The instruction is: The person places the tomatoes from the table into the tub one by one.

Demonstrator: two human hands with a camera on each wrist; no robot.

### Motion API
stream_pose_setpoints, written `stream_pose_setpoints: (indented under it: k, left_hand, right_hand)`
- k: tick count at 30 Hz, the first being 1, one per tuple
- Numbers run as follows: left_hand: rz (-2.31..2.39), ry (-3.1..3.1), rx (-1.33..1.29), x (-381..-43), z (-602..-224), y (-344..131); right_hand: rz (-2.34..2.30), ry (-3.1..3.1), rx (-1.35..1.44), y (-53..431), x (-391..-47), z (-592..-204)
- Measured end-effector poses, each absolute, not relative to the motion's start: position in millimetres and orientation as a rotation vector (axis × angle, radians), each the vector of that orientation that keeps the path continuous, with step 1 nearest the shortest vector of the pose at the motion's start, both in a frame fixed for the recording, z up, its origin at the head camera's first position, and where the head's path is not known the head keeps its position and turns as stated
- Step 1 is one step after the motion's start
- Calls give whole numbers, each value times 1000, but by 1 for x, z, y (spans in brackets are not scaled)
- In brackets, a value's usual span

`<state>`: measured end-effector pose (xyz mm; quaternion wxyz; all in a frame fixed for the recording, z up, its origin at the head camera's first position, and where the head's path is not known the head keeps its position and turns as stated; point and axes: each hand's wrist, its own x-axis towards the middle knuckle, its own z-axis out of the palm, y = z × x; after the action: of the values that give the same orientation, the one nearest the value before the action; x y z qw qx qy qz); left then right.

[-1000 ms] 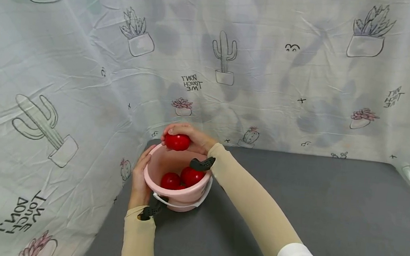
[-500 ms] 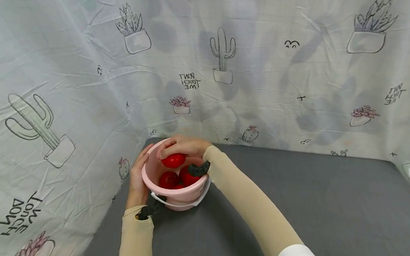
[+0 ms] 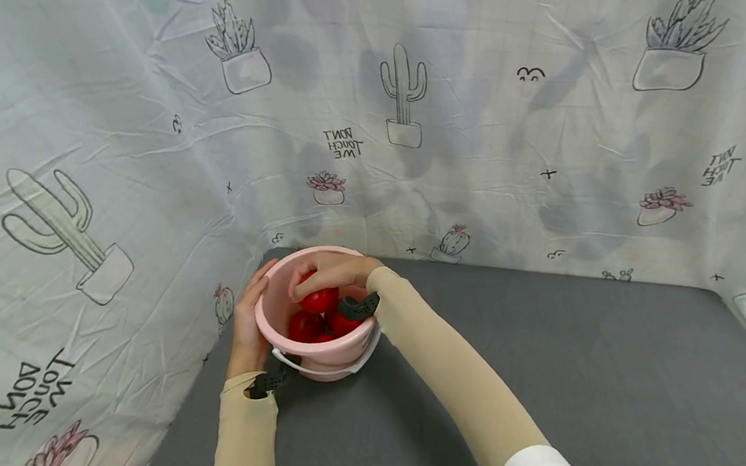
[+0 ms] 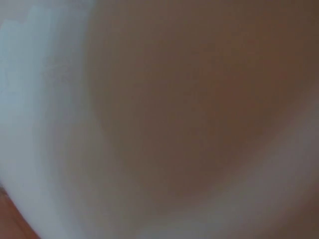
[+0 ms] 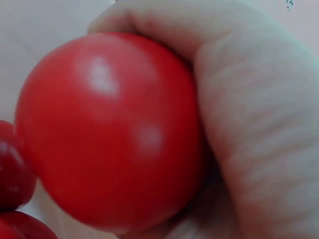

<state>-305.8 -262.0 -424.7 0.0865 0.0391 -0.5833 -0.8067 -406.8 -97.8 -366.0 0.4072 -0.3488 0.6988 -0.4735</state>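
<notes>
A pink bucket point(image 3: 272, 331) with a white handle stands on the dark grey tabletop, tilted a little toward me. My left hand point(image 3: 249, 326) rests against the outside of its left wall, fingers reaching up beside the rim. Inside the bucket, my right hand point(image 3: 326, 267) grips a red tomato point(image 3: 320, 300) from above. The right wrist view has this tomato point(image 5: 109, 129) large and glossy, thumb and fingers curled round it. Below it in the bucket lie several more red tomatoes point(image 3: 306, 326), one darker point(image 5: 12, 174). The left wrist view is a blur of the bucket wall point(image 4: 199, 99).
A pale cloth point(image 3: 474, 138) printed with cacti hangs behind and at the left, close to the bucket. The dark grey tabletop point(image 3: 567, 368) stretches to the right. Each wrist carries a black strap-on mount, such as the right mount point(image 3: 358, 307).
My right hand has lowered the tomato from above the bucket's far rim down into the bucket. The left hand stays at the bucket's side. The view has shifted slightly.
</notes>
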Motion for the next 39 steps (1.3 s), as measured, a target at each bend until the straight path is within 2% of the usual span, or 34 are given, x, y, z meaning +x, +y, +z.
stream_pose_setpoints:
  k: [22, 39]
  left_hand:
    - [-2404, -1712, 100, -307, -424, -261]
    - [-2403, -1712, 75, -308, -427, -263]
  right_hand:
    - [-1000, 1868, -893, -97, -405, -365]
    - [-1157, 1723, -857, -99, -407, -367]
